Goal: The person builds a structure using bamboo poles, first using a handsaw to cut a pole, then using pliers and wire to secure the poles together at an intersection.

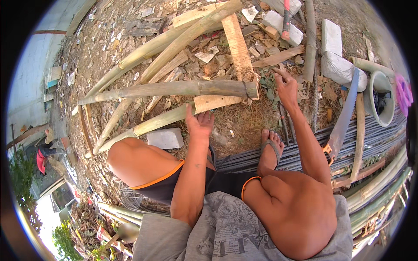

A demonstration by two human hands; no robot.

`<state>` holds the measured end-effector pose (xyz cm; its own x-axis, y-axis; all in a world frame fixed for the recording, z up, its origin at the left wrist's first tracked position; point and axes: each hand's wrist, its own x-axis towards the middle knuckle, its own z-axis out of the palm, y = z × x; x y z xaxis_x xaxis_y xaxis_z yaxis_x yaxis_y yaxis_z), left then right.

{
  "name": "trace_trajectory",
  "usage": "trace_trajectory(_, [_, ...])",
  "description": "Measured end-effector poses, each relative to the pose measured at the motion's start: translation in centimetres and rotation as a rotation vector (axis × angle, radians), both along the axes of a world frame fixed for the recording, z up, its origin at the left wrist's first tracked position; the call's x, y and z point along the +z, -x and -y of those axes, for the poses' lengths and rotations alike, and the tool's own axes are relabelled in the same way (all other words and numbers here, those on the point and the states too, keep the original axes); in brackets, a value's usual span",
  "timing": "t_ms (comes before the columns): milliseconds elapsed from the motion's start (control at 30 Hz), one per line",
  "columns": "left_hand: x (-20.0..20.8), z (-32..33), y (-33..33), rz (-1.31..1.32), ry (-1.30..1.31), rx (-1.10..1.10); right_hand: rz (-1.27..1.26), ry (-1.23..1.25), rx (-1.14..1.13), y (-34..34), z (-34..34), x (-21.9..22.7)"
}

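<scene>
Left hand (199, 123) rested, fingers loosely spread, on the near end of a split bamboo pole (174, 117) lying on the littered ground (244, 122). Right hand (286, 87) reached forward, fingers bent, to thin dark rods (283, 122) in the dirt; whether it pinched one could not be told. A thicker pole (183, 89) lay crosswise just beyond the left hand, a plank (237, 41) leaning over it. A handsaw (344, 115) lay to the right on steel bars (374, 135). White block (165, 138) sat near the left knee. Sandalled foot (270, 150) stood between the arms.
</scene>
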<state>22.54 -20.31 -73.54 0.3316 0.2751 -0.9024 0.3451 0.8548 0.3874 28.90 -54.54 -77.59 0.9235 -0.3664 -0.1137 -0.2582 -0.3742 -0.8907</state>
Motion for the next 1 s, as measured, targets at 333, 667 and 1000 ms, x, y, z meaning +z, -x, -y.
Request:
trace_trajectory(333, [-1.0, -0.4, 0.7, 0.087, -0.036, -0.057, -0.038, 0.075, 0.236, -1.0, 6.9, 5.1])
trace_trajectory(667, [0.4, -1.8, 0.5, -0.005, 0.018, 0.031, -0.035, 0.121, 0.619, -2.8, 9.9, 7.2])
trace_trajectory(1000, [1.4, -2.6, 0.6, 0.038, 0.010, 0.024, -0.075, 0.079, 0.434, 1.8, 8.7, 10.1])
